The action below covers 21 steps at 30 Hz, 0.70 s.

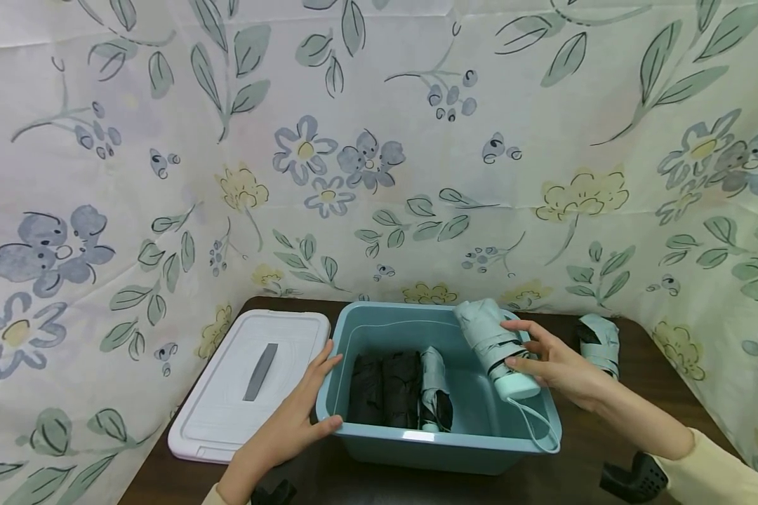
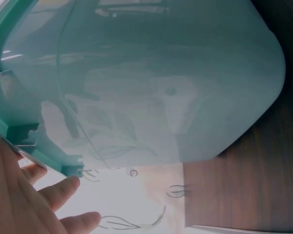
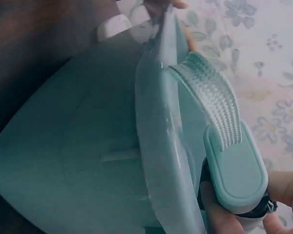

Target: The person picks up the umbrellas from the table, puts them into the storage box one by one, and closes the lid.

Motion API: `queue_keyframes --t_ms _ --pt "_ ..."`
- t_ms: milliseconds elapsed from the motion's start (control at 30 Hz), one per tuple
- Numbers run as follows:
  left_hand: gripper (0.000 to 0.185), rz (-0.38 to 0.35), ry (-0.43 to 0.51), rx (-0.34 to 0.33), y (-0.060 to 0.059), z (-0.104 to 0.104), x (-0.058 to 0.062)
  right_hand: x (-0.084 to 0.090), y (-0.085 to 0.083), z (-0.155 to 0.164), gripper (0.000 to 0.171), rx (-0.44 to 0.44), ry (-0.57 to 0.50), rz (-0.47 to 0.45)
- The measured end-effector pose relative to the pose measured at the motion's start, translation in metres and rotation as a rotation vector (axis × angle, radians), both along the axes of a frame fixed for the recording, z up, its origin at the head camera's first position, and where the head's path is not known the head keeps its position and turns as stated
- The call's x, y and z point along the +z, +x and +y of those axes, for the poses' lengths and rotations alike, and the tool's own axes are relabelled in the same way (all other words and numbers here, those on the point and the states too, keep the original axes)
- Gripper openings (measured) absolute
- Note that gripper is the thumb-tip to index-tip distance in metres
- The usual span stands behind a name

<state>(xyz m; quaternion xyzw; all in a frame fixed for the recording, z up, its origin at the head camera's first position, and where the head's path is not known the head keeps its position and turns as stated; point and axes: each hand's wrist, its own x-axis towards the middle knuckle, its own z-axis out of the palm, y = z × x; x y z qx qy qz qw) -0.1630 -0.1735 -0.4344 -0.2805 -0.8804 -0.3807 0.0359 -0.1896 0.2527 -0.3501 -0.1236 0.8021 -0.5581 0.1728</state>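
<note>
A teal plastic bin (image 1: 379, 438) stands on a dark wooden table (image 1: 581, 456). Inside lie two black folded umbrellas (image 1: 385, 396) and a pale green one (image 1: 434, 389). My left hand (image 1: 303, 414) holds the bin's left rim, thumb inside, fingers on the outer wall (image 2: 151, 97). My right hand (image 1: 552, 365) grips a folded pale green umbrella (image 1: 493, 344) near its handle (image 3: 234, 170), above the bin's right side. Its wrist strap (image 1: 540, 428) hangs over the rim (image 3: 158, 146).
A white lid (image 1: 246, 382) with a grey handle lies on the table left of the bin. Another folded pale green umbrella (image 1: 596, 344) lies to the right of the bin. A floral cloth (image 1: 379, 154) screens the back and both sides.
</note>
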Motion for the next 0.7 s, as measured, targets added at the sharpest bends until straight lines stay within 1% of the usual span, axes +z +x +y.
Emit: queue_keyframes --t_ms 167,233,400,500,633,700 --pt "0.081 0.006 0.007 -0.019 0.000 -0.001 0.002 0.001 -0.004 -0.008 0.060 0.016 0.103 0.079" --pt "0.081 0.007 0.007 -0.023 0.000 -0.001 0.002 0.001 -0.004 -0.011 0.060 0.019 0.148 0.097" --pt "0.081 0.011 0.012 -0.026 -0.001 -0.001 0.001 0.003 -0.005 -0.017 0.060 0.052 0.216 0.064" --pt "0.081 0.009 0.014 -0.027 -0.001 -0.001 0.001 0.003 -0.006 -0.020 0.057 0.069 0.248 0.067" --pt "0.081 0.006 0.010 -0.025 -0.001 -0.001 0.000 0.003 -0.009 -0.026 0.053 0.050 0.320 0.076" --pt "0.081 0.005 0.010 -0.024 -0.001 -0.002 0.000 0.003 -0.010 -0.030 0.052 0.046 0.351 0.059"
